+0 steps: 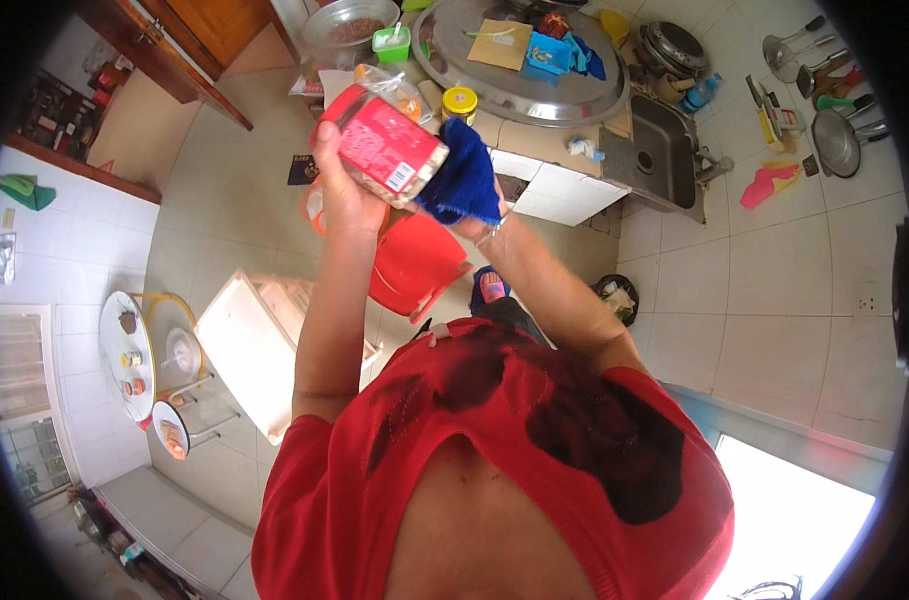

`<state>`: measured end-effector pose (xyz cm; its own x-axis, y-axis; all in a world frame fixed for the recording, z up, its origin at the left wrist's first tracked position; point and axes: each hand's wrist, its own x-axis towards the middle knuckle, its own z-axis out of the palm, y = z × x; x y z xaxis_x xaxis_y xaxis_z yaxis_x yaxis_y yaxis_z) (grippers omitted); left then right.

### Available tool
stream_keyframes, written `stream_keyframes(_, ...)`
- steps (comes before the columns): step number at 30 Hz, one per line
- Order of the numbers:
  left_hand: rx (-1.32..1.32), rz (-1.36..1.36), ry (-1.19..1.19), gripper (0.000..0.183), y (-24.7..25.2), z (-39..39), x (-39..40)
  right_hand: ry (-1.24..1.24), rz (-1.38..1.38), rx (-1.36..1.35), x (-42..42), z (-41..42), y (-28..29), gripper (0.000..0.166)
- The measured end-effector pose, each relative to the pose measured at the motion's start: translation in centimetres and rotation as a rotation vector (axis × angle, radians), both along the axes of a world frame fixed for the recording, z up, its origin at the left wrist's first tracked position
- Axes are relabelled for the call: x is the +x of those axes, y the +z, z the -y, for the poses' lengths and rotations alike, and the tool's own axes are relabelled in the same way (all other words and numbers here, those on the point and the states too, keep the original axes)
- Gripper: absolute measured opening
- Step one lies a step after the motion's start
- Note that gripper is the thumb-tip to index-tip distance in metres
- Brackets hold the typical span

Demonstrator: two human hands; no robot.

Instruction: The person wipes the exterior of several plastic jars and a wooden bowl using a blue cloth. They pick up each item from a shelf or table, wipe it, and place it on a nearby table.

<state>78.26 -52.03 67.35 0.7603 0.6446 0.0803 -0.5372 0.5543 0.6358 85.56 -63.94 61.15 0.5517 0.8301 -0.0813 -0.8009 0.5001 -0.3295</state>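
Observation:
My left hand (343, 180) grips a clear plastic jar (387, 142) that has a red lid and a red label with writing and a barcode. Pale pieces show inside the jar, which is tilted, its lid towards the upper left. A dark blue cloth (462, 174) lies against the jar's base end, held in my right hand (488, 217); the cloth hides most of those fingers. Just beyond the cloth a small glass jar with a yellow lid (460, 101) stands on the counter, near a clear plastic bag (398, 94) with something orange in it.
A large round metal lid (559, 112) covers much of the counter, carrying a blue basket (548, 54) and brown cardboard (499, 45). The sink (661, 154) is to the right. Below my hands are a red plastic stool (413, 262) and, to the left, a white rack (248, 352).

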Motion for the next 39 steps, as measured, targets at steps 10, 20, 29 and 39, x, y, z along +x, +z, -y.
stream_keyframes(10, 0.292, -0.107, 0.213, 0.061, -3.7, 3.1, -0.7, -0.576, -0.067, -0.045, -3.3, -2.9, 2.2, 0.035)
stream_keyframes(20, 0.645, 0.070, 0.043, 0.083, -1.6, 3.7, -1.8, 0.078, -0.314, 0.134, -4.6, -2.4, 3.8, 0.053)
stream_keyframes(29, 0.973, 0.045, -0.161, 0.114, -2.1, 1.0, -4.2, 0.585, -0.278, 0.107, -5.9, 0.9, -0.1, 0.065)
stream_keyframes(39, 1.260, -0.150, -0.055, 0.109, -2.9, -0.4, -5.9, 0.483, 0.121, 0.012, -4.2, 8.0, -4.9, 0.031)
